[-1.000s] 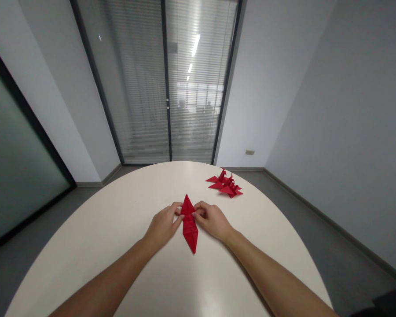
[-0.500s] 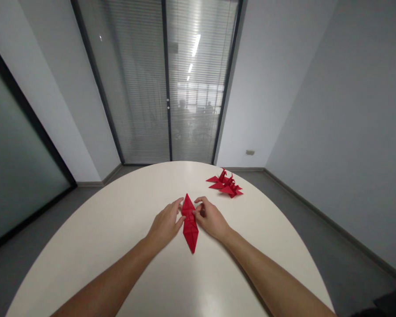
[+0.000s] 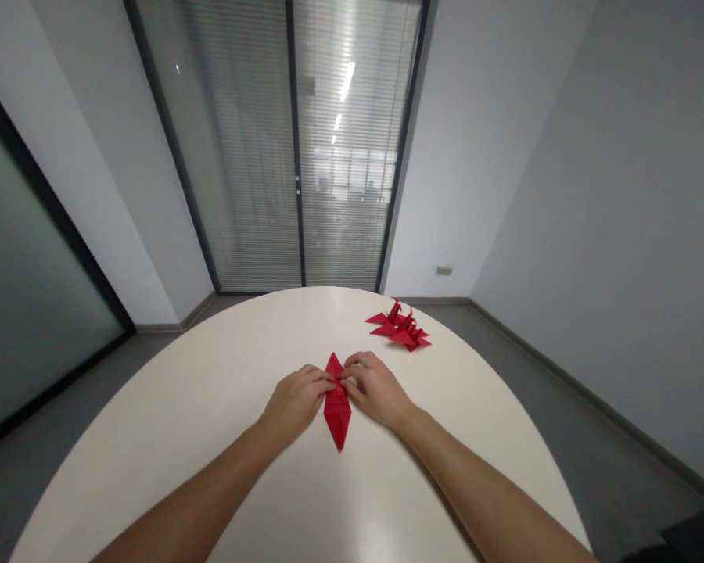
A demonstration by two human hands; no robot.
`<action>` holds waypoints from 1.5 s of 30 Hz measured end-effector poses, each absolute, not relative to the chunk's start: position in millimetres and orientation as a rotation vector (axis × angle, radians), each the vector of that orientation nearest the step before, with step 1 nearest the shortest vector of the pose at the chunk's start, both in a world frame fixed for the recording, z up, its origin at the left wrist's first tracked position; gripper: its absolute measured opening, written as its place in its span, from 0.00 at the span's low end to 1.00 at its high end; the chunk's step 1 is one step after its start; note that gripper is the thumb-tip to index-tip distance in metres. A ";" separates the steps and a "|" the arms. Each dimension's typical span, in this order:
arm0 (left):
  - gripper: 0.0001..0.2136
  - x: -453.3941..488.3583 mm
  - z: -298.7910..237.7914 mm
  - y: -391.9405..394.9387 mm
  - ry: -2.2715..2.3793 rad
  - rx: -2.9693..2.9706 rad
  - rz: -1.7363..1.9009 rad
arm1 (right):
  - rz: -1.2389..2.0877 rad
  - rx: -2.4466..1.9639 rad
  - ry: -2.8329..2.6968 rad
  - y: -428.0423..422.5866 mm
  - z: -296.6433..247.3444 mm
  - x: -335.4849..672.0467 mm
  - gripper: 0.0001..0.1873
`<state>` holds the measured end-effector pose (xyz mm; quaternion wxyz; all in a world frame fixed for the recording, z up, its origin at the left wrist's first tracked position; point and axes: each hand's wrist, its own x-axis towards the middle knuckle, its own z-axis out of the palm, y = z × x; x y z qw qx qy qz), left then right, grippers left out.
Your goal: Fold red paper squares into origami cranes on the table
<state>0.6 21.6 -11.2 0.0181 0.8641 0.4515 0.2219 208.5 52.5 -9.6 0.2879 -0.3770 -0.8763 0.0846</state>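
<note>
A folded red origami paper (image 3: 338,414), long and diamond-pointed at both ends, lies on the white table in front of me. From its left edge, my left hand (image 3: 300,393) pinches the paper's middle, thumb and fingers closed on it. My right hand (image 3: 374,385) grips the opposite edge at about the same height, its fingers curled and the tips on the paper. The fingertips of both hands nearly meet and cover part of the middle folds. The far and near points of the paper show beyond the hands.
Several finished red paper cranes (image 3: 404,328) stand clustered at the table's far right. The round white table (image 3: 211,391) has its curved far edge close to a glass partition with blinds (image 3: 258,195). A dark object (image 3: 695,536) shows at the lower right corner.
My left fingers have closed from spread apart onto the paper, and my right fingertips have shifted slightly inward over it. The paper's far point now sits slightly nearer to me.
</note>
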 end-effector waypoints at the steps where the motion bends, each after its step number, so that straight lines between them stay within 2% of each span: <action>1: 0.14 -0.2 -11.8 21.2 1.400 2.682 0.686 | 0.202 -0.986 -2.379 51.6 -8.2 209.7 0.09; 7: 0.19 -3.9 -14.9 15.4 1.346 2.683 0.596 | 0.265 -0.850 -2.580 49.0 -6.5 215.4 0.19; 14: 0.27 -4.1 -17.9 6.0 1.310 2.673 0.418 | 0.474 -1.109 -2.684 40.9 -2.6 219.8 0.36; 18: 0.28 -4.0 -19.8 6.0 1.354 2.654 0.420 | 0.495 -1.167 -2.650 39.2 -2.2 218.7 0.37; 25: 0.22 -4.5 -17.8 6.6 1.337 2.674 0.607 | 0.498 -1.039 -2.666 43.4 -4.3 219.9 0.39; 35: 0.32 -4.1 -19.1 8.7 1.369 2.649 0.403 | 0.501 -1.023 -2.643 43.5 -6.7 220.8 0.45; 38: 0.31 -2.2 -17.9 7.8 1.426 2.661 0.383 | 0.455 -1.030 -2.604 41.9 -6.4 220.8 0.43; 45: 0.27 -2.0 -21.0 8.0 1.504 2.657 0.409 | 0.235 -1.010 -2.476 49.2 -6.4 221.2 0.19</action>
